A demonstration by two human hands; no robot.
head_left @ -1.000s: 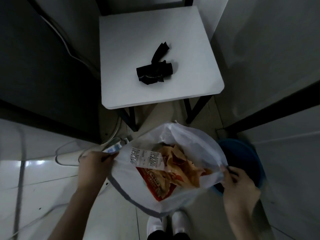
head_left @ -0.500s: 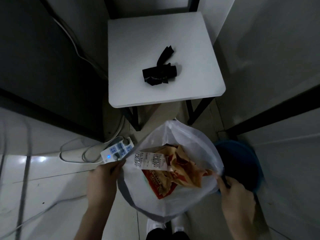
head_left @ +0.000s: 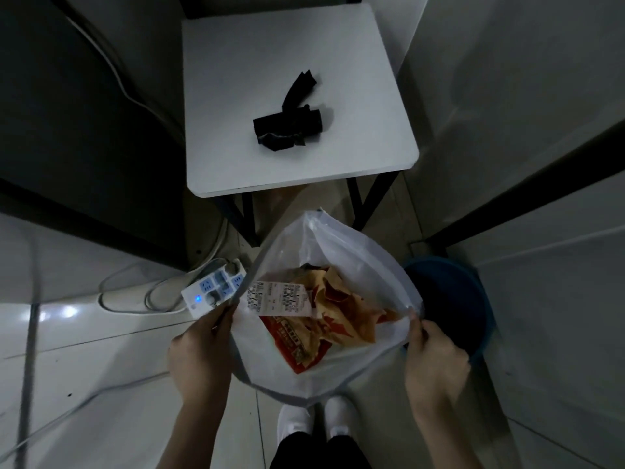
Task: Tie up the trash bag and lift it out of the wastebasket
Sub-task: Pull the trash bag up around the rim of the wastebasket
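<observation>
A white translucent trash bag (head_left: pixel 355 255) hangs open between my hands, above the floor and to the left of the blue wastebasket (head_left: pixel 453 299). Inside it lie crumpled brown and red wrappers (head_left: pixel 324 319) and a printed receipt (head_left: pixel 280 297). My left hand (head_left: pixel 199 346) pinches the bag's left rim. My right hand (head_left: pixel 433 353) pinches the right rim, next to the wastebasket. The bag's mouth is wide open and untied.
A small white table (head_left: pixel 287 55) stands ahead with a roll of black bags (head_left: pixel 291 123) on it. A white power strip (head_left: pixel 216 289) with cables lies on the floor at the left. My white shoes (head_left: pixel 318 421) are below the bag. Walls close in on both sides.
The bag has risen slightly and its mouth has been pulled wider. Both hands keep their grip on the rim and have shifted a little to the right.
</observation>
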